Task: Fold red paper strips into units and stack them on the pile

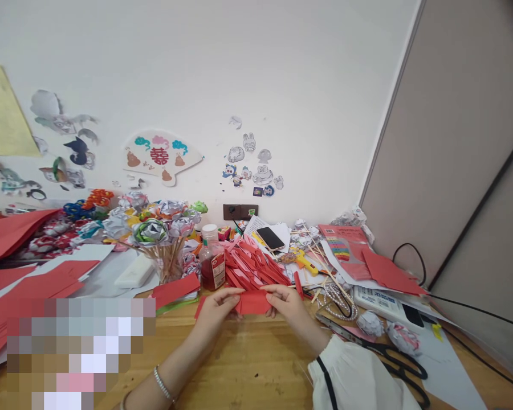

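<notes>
A small rectangle of red paper [255, 303] is stretched between my two hands, just above the front of the wooden table. Its left end is pinched by my left hand [219, 303], thumb on top. At the right end, my right hand [285, 302] grips the paper in the same way. Directly behind it lies a heap of red and pink paper strips [252, 265]. A bottle with a white cap and a red label [212, 265] stands behind my left hand. More red paper [177, 290] lies left of that hand.
Large black-handled scissors [393, 356] lie at the right, near a bead string [336, 302]. A yellow glue gun [303, 261] and a phone [270, 238] sit farther back. Folded paper flowers [151, 230] pile up along the wall. A blurred patch covers the lower left.
</notes>
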Motion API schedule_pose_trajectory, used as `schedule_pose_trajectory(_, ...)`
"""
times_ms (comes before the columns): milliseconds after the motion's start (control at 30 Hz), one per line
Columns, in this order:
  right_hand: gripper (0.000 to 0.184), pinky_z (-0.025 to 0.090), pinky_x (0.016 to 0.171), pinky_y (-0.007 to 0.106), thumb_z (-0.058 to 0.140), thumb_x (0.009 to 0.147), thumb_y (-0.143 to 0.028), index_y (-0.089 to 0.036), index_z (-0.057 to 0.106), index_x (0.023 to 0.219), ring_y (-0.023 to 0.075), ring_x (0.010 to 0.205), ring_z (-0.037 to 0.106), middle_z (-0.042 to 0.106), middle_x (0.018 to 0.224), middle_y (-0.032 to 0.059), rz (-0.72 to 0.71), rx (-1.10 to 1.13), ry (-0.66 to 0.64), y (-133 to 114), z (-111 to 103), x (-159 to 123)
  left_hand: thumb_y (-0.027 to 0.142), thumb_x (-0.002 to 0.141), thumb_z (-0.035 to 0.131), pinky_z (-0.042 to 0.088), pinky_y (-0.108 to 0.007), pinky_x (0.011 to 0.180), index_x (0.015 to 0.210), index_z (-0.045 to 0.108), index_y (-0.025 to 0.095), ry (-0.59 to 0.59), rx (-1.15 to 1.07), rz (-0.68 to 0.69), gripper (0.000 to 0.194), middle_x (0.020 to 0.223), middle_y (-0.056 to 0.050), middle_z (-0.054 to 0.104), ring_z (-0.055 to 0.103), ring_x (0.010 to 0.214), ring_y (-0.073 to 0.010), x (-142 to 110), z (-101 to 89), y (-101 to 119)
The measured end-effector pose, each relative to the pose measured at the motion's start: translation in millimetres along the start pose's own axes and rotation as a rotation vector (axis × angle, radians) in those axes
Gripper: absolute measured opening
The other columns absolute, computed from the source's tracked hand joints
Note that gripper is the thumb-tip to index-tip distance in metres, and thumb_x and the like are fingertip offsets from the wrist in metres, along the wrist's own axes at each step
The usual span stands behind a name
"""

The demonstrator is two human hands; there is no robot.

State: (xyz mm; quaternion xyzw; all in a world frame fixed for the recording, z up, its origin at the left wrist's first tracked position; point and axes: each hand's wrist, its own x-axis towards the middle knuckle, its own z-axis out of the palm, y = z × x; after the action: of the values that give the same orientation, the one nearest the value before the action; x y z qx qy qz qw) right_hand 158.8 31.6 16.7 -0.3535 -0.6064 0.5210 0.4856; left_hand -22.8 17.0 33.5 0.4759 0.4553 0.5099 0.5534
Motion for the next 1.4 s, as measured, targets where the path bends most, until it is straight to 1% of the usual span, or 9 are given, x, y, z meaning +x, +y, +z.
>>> schedule_pose_trajectory(100,0.027,0.040,0.048,0.021,0.055,0.070,-0.031,-0.014,0.061,0.091,0.0099,0.049,0.052,0.058,0.060,0.0005,-0.044,-0.010,0.041,0,1,-1,0.032,0.055,0.065,0.046,-0.023,0.047,0.078,0.060,0.015,-0.011,-0.068,-0.012,0.029,0.057,0.003,0.061,0.055,0.043,-0.0096,-2,0.6,2)
schedule_pose_trajectory(267,0.018,0.040,0.049,0.020,0.050,0.073,-0.024,-0.016,0.065,0.081,0.0102,0.051,0.052,0.059,0.063,0.0010,-0.148,-0.195,0.060,-5,2,-5,0.033,0.058,0.064,0.046,-0.024,0.046,0.069,0.055,0.015,-0.090,-0.112,-0.035,0.023,0.050,0.004,0.057,0.056,0.042,-0.0119,-3,1.2,1)
schedule_pose_trajectory(400,0.020,0.041,0.051,0.021,0.047,0.075,-0.021,-0.019,0.066,0.082,0.0114,0.054,0.054,0.062,0.067,0.0018,-0.187,-0.322,0.038,-9,2,-7,0.041,0.061,0.061,0.045,-0.022,0.045,0.065,0.053,0.015,-0.069,-0.034,-0.064,0.027,0.048,0.004,0.056,0.055,0.042,-0.0109,-4,3.2,0)
schedule_pose_trajectory(533,0.021,0.042,0.055,0.022,0.046,0.075,-0.022,-0.018,0.065,0.083,0.0131,0.060,0.056,0.063,0.074,0.0032,-0.220,-0.386,0.018,-10,0,-8,0.042,0.057,0.064,0.044,-0.021,0.044,0.064,0.053,0.015,-0.051,0.049,-0.070,0.031,0.046,0.005,0.056,0.054,0.040,-0.0104,-4,5.5,2)
schedule_pose_trajectory(633,0.023,0.043,0.058,0.022,0.046,0.076,-0.026,-0.017,0.061,0.092,0.0145,0.068,0.056,0.063,0.080,0.0044,-0.196,-0.351,-0.012,-11,0,-8,0.042,0.054,0.066,0.043,-0.021,0.044,0.066,0.054,0.015,-0.068,0.102,-0.044,0.032,0.048,0.005,0.057,0.053,0.040,-0.0098,-4,6.5,2)
schedule_pose_trajectory(700,0.025,0.042,0.060,0.023,0.046,0.077,-0.029,-0.016,0.059,0.093,0.0150,0.070,0.056,0.063,0.080,0.0046,-0.180,-0.352,-0.030,-11,1,-8,0.040,0.054,0.066,0.042,-0.020,0.043,0.066,0.054,0.014,-0.095,0.149,-0.014,0.031,0.049,0.005,0.056,0.051,0.041,-0.0091,-4,6.7,1)
schedule_pose_trajectory(900,0.022,0.041,0.061,0.023,0.049,0.076,-0.030,-0.014,0.063,0.075,0.0147,0.069,0.055,0.063,0.074,0.0037,-0.143,-0.434,-0.130,-6,6,-6,0.033,0.059,0.062,0.039,-0.019,0.046,0.067,0.057,0.012,-0.115,0.320,0.074,0.023,0.055,0.002,0.057,0.050,0.048,-0.0088,-3,6.7,-4)
schedule_pose_trajectory(1100,0.018,0.040,0.056,0.021,0.055,0.071,-0.028,-0.012,0.063,0.075,0.0128,0.063,0.053,0.061,0.069,0.0033,-0.074,-0.370,-0.111,6,8,-3,0.032,0.059,0.061,0.040,-0.020,0.048,0.065,0.058,0.012,-0.120,0.318,0.055,0.021,0.054,0.002,0.056,0.049,0.049,-0.0098,-4,8.5,-4)
schedule_pose_trajectory(1400,0.010,0.036,0.051,0.019,0.057,0.067,-0.021,-0.012,0.062,0.068,0.0100,0.055,0.048,0.057,0.061,0.0004,-0.043,-0.337,-0.091,10,8,-1,0.031,0.060,0.059,0.037,-0.019,0.047,0.064,0.057,0.013,-0.102,0.403,0.067,0.019,0.054,0.003,0.056,0.048,0.050,-0.0099,-5,8.9,-6)
